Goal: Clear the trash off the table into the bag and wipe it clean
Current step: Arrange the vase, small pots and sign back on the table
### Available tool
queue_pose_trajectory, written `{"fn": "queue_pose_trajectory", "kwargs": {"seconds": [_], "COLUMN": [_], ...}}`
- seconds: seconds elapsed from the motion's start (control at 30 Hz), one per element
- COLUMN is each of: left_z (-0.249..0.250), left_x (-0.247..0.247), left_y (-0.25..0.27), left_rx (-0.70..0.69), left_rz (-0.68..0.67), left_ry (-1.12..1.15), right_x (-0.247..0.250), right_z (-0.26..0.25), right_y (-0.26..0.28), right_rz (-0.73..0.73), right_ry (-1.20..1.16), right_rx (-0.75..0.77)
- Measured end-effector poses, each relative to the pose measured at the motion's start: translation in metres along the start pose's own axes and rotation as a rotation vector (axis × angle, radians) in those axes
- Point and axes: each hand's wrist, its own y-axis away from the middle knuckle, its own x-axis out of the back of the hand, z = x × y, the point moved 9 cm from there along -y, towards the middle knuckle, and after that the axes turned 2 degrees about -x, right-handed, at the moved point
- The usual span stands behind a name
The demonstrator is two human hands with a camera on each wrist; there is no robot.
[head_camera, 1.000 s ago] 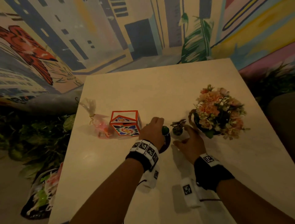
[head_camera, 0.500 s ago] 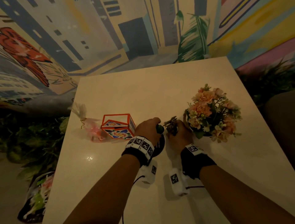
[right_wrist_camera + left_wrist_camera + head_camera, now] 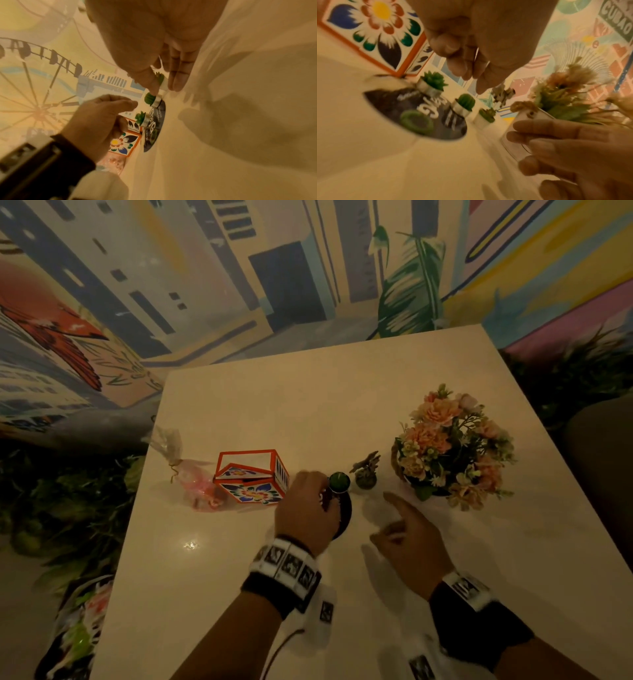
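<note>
Head view: left hand (image 3: 310,508) curled w/ fingers over a dark round disc (image 3: 344,513) on the desk (image 3: 308,405); can't tell if it grips anything. Right hand (image 3: 409,539) hovers apart, fingers loosely spread, holding nothing. Left wrist cam adds what head cam hides: three tiny green cactus pots (image 3: 464,104) on and beside the disc. Floral box (image 3: 253,475) and pink wrapper (image 3: 197,481) sit left of the disc; flower basket (image 3: 452,446) right. Bag (image 3: 73,635) on floor, left of desk.

Bare table (image 3: 308,405) behind and in front; box (image 3: 251,477), small plants (image 3: 365,470) and flower basket (image 3: 452,446) form a crowded middle row.
</note>
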Motion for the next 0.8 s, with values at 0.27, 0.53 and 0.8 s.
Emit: {"fn": "queue_pose_trajectory", "kwargs": {"seconds": [0.27, 0.53, 0.8], "left_z": [0.013, 0.018, 0.012], "left_x": [-0.082, -0.077, -0.074], "left_y": [0.028, 0.004, -0.019], "left_rx": [0.237, 0.402, 0.384], "left_rz": [-0.318, -0.163, -0.135], "left_ry": [0.289, 0.338, 0.319], "right_x": [0.095, 0.086, 0.087], "right_z": [0.046, -0.020, -0.026], "right_y": [0.016, -0.015, -0.035], "right_rz": [0.350, 0.218, 0.226], "right_ry": [-0.238, -0.173, -0.157], "right_rx": [-0.076, 0.223, 0.238]}}
